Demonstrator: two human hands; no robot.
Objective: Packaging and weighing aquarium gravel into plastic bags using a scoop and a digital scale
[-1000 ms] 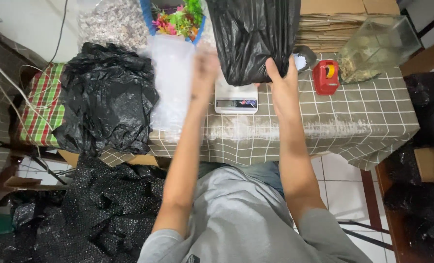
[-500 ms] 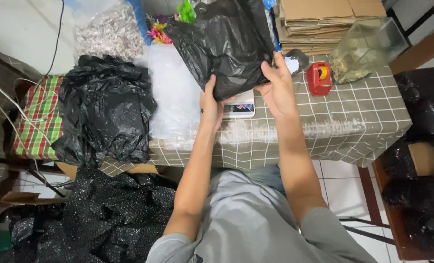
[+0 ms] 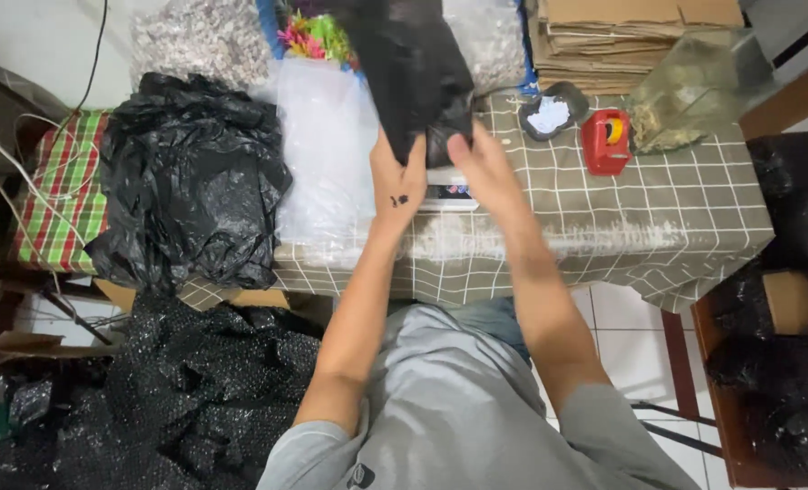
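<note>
I hold a black plastic bag (image 3: pixel 413 73) up over the back of the table. My left hand (image 3: pixel 395 181) grips its lower edge from the left. My right hand (image 3: pixel 481 163), blurred by motion, pinches the bag's bottom right corner. The two hands are close together, and the bag hangs narrow and bunched between them. Under the hands a small white scale (image 3: pixel 449 195) shows only partly on the checked tablecloth (image 3: pixel 603 218).
A heap of black bags (image 3: pixel 186 181) lies at the table's left, beside clear plastic bags (image 3: pixel 327 145). To the right are a black dish (image 3: pixel 553 113), a red tape dispenser (image 3: pixel 606 141), a crumpled clear bag (image 3: pixel 694 91) and stacked cardboard (image 3: pixel 621 36). Black bubble wrap (image 3: pixel 177 399) covers the floor.
The hands have drawn together, gathering the wide bag into a narrow bundle. The bag has shifted left and further back, uncovering the dish and the table at right.
</note>
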